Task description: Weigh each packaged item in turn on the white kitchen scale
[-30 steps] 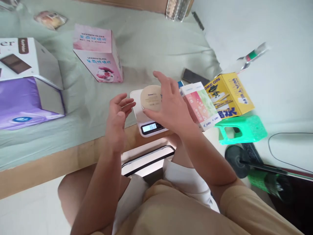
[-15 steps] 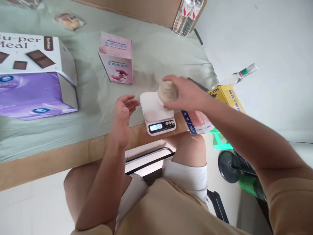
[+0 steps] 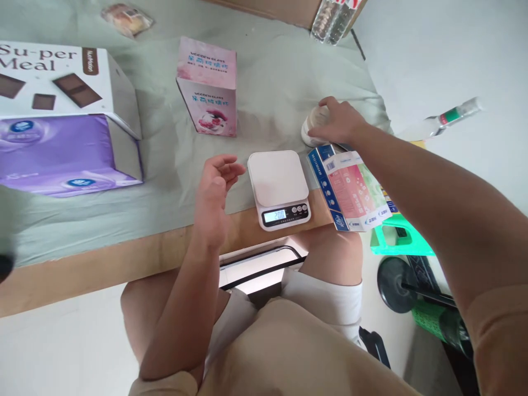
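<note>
My right hand [image 3: 340,121] is wrapped round a round, pale jar [image 3: 310,129] on the green cloth, beyond and to the right of the scale. A white digital kitchen scale [image 3: 279,179] stands at the table's front edge, with nothing on its plate; its lit display seems to read 200. Left of the scale, my left hand [image 3: 218,190] hovers with fingers apart and a little curled, holding nothing. Its fingertips are near the scale's left edge. My right hand hides part of the jar.
Behind the scale stands a pink box [image 3: 208,93]. A flattened carton [image 3: 350,190] lies right of the scale. A white box [image 3: 53,82] and a purple pack [image 3: 58,151] sit at left. Farther off are a wrapped bun [image 3: 127,20], water bottles [image 3: 334,22] and a clear bottle [image 3: 437,124].
My right hand has carried the jar off the scale's plate to the cloth at the far right. The display went from about 366 to about 200. My left hand keeps its place beside the scale.
</note>
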Tool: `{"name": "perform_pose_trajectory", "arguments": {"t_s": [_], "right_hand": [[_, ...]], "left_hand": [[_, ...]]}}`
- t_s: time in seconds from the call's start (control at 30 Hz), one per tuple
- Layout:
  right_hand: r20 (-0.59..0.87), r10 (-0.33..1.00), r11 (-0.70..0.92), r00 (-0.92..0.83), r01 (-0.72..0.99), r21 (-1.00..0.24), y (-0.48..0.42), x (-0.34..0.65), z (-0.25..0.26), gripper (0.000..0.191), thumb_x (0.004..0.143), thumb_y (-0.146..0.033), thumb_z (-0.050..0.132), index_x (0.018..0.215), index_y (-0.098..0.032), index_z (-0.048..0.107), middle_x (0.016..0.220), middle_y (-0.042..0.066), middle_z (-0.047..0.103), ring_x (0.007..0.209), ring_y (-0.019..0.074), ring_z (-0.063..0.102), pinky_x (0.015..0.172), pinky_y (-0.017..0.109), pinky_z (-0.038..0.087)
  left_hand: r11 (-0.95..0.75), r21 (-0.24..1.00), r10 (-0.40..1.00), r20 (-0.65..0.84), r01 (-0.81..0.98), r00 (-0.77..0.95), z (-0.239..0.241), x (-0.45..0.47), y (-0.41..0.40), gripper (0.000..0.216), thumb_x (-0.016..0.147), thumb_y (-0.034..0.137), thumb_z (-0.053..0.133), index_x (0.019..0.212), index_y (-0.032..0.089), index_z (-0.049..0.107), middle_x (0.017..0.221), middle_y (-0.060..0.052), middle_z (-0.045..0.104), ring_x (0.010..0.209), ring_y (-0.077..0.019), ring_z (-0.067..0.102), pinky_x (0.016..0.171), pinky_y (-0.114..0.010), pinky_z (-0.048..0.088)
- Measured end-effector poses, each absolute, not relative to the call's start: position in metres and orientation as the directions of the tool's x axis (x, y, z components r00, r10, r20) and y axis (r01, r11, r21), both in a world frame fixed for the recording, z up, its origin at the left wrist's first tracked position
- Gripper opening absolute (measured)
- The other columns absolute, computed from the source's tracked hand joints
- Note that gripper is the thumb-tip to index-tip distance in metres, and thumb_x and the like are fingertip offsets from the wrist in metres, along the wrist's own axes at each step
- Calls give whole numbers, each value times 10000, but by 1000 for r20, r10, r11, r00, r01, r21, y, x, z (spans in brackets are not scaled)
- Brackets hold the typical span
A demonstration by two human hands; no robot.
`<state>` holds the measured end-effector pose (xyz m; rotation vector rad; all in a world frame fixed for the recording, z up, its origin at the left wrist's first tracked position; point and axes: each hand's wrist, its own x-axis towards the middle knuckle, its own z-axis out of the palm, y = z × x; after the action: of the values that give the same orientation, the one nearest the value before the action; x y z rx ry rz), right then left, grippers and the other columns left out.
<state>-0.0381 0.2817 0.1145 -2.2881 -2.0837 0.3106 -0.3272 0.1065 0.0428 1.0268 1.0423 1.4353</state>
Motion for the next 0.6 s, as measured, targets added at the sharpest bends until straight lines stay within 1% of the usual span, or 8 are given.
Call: {"name": "perform_pose_trajectory", "arguments": {"t_s": [0.13,0.2,0.27,0.33,0.4,0.43,0.5,0.6], "right_hand": [[-30,999,-17,11,978,-207,282,-42,114,929,714,-497,885,1514,-117,603,1551,270,605,1414,377,612,1133,542,489],[33,999,37,-31,979,-198,271,-65,123,885,773,-494,848,1533,-119,593,1589,270,572,1496,406,546,1221,597,433],[69,984,175,-164,956,-237,250,-106,133,753,888,-460,732,1543,-126,574,1597,236,564,1522,359,534,1312,578,389],[90,896,439,-435,839,-321,225,-158,139,656,947,-414,624,1520,-101,566,1559,201,594,1497,320,561,1369,571,368],[85,801,579,-593,730,-364,202,-215,140,591,952,-426,584,1498,-199,577,1563,79,610,1516,255,547,1368,487,426],[59,749,625,-660,676,-390,193,-243,138,581,952,-412,582,1499,-214,563,1565,70,599,1527,248,537,1353,467,457],[-8,695,652,-719,635,-414,182,-293,131,631,938,-367,605,1550,-268,494,1619,35,537,1536,227,536,1302,420,528],[-65,690,657,-721,661,-363,181,-346,112,806,917,-263,640,1661,-313,334,1809,-8,285,1666,233,403,1334,435,519]], "left_hand": [[-79,968,987,42,-240,-153,49,-335,107,587,830,777,651,1166,297,683,1138,-56,756,1204,-278,724,1142,-472,547],[-82,968,973,26,-238,-229,50,-345,109,488,829,679,687,1125,292,665,1106,-47,754,1175,-256,720,1121,-444,544],[-116,962,936,23,-246,-352,47,-360,112,341,844,558,692,1045,289,632,1021,-21,737,1091,-225,717,1079,-421,549],[-161,946,883,10,-282,-469,43,-378,114,185,876,444,635,942,281,577,892,10,683,950,-189,693,995,-415,553],[-218,924,839,13,-314,-544,39,-395,112,105,909,351,544,866,261,512,807,23,607,829,-151,638,903,-407,531],[-257,915,815,32,-311,-579,38,-403,110,104,920,319,510,847,251,482,795,23,574,803,-137,615,875,-401,516],[-328,909,746,84,-256,-660,38,-420,103,101,937,305,484,867,242,447,823,20,542,843,-131,612,887,-400,499],[-288,948,605,68,-138,-794,42,-454,92,91,958,339,460,994,256,449,1003,7,564,1098,-180,636,1082,-482,466]]}}
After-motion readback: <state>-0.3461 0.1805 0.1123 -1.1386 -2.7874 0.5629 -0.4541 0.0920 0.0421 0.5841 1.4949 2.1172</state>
